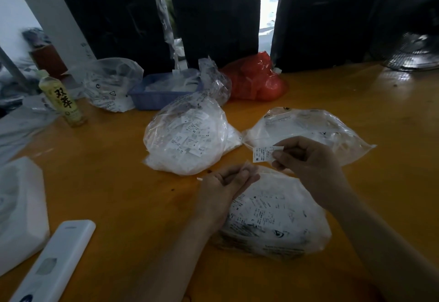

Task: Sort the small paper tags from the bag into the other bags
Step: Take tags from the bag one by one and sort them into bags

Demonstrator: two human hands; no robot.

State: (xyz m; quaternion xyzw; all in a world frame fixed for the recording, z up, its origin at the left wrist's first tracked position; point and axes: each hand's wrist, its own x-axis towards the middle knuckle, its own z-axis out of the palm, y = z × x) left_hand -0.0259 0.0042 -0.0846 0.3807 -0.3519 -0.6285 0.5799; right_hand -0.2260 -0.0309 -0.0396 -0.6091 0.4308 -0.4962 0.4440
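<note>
1. Head view: right hand [306, 159] pinches a small paper tag [263, 154] w/ "M" on it, above the gap btwn bags.
2. Left hand [225, 183] fingers curled, resting at near bag [273, 218]; can't tell if it grips anything.
3. Two more tag bags: centre bag [187, 140] & right bag [308, 128], all on orange tabletop [118, 171].

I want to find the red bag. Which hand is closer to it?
Right. The right hand is nearer the red bag, holding a tag; the left hand lies lower, farther back.
</note>
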